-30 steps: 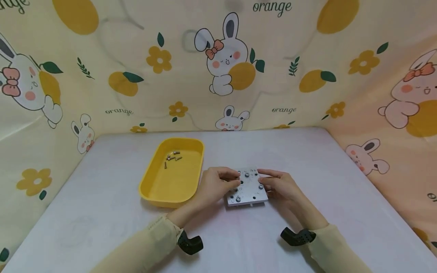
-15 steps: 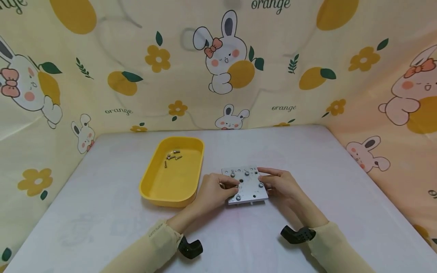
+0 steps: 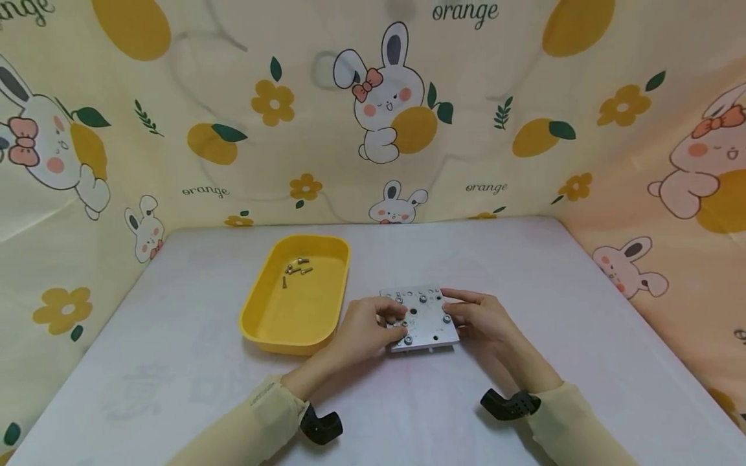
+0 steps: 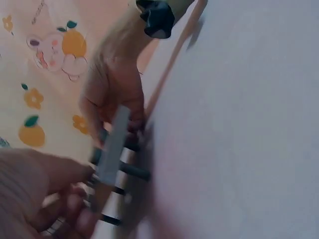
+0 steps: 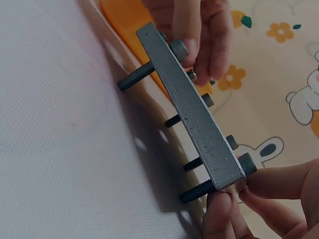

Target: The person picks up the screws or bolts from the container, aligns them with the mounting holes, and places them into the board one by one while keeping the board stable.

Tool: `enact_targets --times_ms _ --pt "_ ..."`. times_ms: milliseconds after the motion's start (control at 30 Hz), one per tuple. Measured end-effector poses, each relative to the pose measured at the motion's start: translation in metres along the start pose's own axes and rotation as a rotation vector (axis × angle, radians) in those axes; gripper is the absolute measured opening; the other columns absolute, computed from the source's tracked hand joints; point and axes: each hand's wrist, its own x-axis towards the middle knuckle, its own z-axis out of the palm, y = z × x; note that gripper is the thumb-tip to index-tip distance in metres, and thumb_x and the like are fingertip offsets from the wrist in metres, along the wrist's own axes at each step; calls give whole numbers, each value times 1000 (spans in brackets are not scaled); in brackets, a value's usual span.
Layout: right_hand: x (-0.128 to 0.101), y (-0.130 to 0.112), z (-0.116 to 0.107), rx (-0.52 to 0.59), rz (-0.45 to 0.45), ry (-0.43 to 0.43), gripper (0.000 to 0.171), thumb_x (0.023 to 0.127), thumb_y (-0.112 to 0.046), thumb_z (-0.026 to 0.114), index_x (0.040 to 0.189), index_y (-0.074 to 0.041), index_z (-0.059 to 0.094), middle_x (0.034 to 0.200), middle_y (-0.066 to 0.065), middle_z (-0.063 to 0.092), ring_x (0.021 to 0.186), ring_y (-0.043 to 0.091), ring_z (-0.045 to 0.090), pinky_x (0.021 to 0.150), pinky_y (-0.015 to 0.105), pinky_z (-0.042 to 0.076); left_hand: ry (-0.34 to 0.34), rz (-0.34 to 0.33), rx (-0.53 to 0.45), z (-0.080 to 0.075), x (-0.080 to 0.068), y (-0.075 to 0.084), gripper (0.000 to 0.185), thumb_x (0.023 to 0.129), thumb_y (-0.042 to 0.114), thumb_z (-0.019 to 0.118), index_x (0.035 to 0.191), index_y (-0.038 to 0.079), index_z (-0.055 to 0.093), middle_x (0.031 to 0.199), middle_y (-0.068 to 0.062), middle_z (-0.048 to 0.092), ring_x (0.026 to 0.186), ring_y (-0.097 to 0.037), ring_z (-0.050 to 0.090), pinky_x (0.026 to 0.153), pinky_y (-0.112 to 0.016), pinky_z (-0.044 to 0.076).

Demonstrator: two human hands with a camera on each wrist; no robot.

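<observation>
A silver metal plate (image 3: 430,327) with holes carries several socket-head screws, whose threaded ends stick out below its underside (image 5: 192,112). My right hand (image 3: 486,320) grips the plate's right edge between thumb and fingers, holding it close over the table. On the plate's left side, my left hand (image 3: 364,330) has thumb and index finger curled around a small screw (image 5: 191,75) in the plate. Its fingertips are beside a larger screw head (image 5: 178,49) near the corner. From the left wrist, the left fingers and the plate's edge (image 4: 113,147) look blurred.
To the left of the plate stands a yellow tray (image 3: 285,347) with several loose screws (image 3: 293,270) toward its back. The white table (image 3: 408,414) is bounded behind and at the sides by cloth (image 3: 326,129) printed with rabbits and oranges.
My left hand's fingers have slid down and slightly left over the plate, uncovering a screw head at its upper left. The right hand and plate keep about the same place.
</observation>
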Motion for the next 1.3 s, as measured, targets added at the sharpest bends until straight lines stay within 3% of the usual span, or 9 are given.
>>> enact_targets --times_ms 133,267,333,433,567,700,967,1300 --pt "-1 1 0 -23 -14 12 52 91 -12 70 140 -4 54 111 13 68 82 19 65 65 31 52 53 58 38 -20 -5 16 19 86 12 76 103 5 72 95 -1 71 80 -11 64 69 -24 53" --pt "-1 1 1 -16 -21 10 53 91 -12 70 140 -3 54 108 12 69 81 19 65 64 31 52 163 74 3 -62 -4 23 18 87 15 77 103 8 73 95 1 71 83 -11 66 73 -28 55" --pt "0 1 2 -15 -12 15 52 91 -12 70 140 -4 54 109 12 69 82 19 66 65 31 53 211 28 11 -88 0 13 22 88 20 77 105 8 73 97 2 71 86 -13 67 76 -29 55" --pt "2 3 1 -19 -1 24 51 91 -12 70 139 -6 55 111 12 69 83 20 66 65 31 53 264 -69 71 -125 6 -15 26 88 26 76 107 8 74 98 1 72 89 -16 68 76 -31 56" --pt "3 5 0 -11 4 24 51 91 -12 70 139 -5 55 110 13 68 83 20 66 65 31 53 285 -190 156 -152 7 -55 27 88 22 77 108 5 73 99 -5 72 91 -20 68 77 -36 56" --pt "3 5 0 -23 6 30 52 90 -13 71 139 -6 56 110 12 69 84 20 66 66 32 53 240 -236 199 -157 7 -76 28 87 14 76 109 -3 71 100 -12 72 92 -25 69 78 -37 56" --pt "2 3 2 -32 -17 31 51 91 -13 70 139 -5 55 109 12 69 84 20 66 66 31 53 150 -187 220 -148 20 -79 37 87 10 75 118 -9 66 112 -23 67 99 -33 67 83 -41 55" --pt "2 3 3 -4 -7 38 50 91 -11 70 139 -5 56 106 11 70 82 20 66 64 32 53 134 -325 91 -151 29 -93 38 88 10 74 120 -7 65 112 -18 69 104 -30 65 84 -37 54"
